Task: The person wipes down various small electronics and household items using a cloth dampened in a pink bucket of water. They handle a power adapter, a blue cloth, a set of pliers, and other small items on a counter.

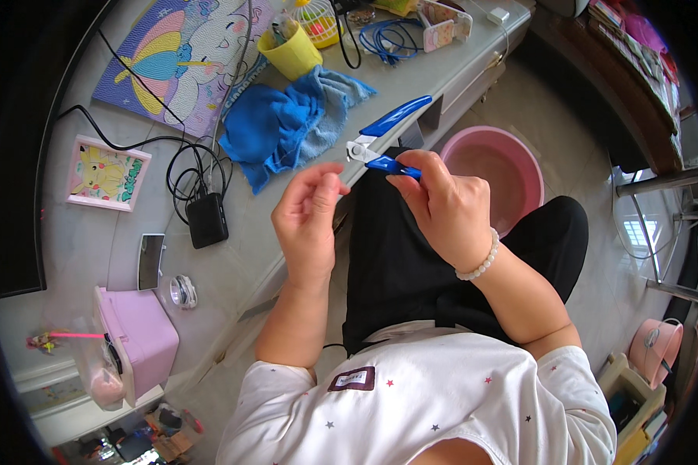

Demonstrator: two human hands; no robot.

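My right hand [451, 206] grips one blue handle of a pair of flush cutters [362, 150]. The other handle stands spread away towards the table, and the metal jaws point left. Just left of and below the jaws is my left hand [309, 218], its fingers curled and the thumb close to the index finger. Whether anything small sits between those fingertips I cannot tell. A crumpled blue cloth [285, 125] lies on the grey table [256, 232] beyond my left hand. Below the cutters, a pink basin [491, 174] stands on the floor by my knees.
A yellow cup [291, 51], a coiled blue cable [388, 40] and a phone stand [445, 26] occupy the table's far end. Leftward are a black box with cables [207, 220], a framed picture [108, 173] and a lilac bin [139, 337]. Metal chair legs [663, 183] stand at right.
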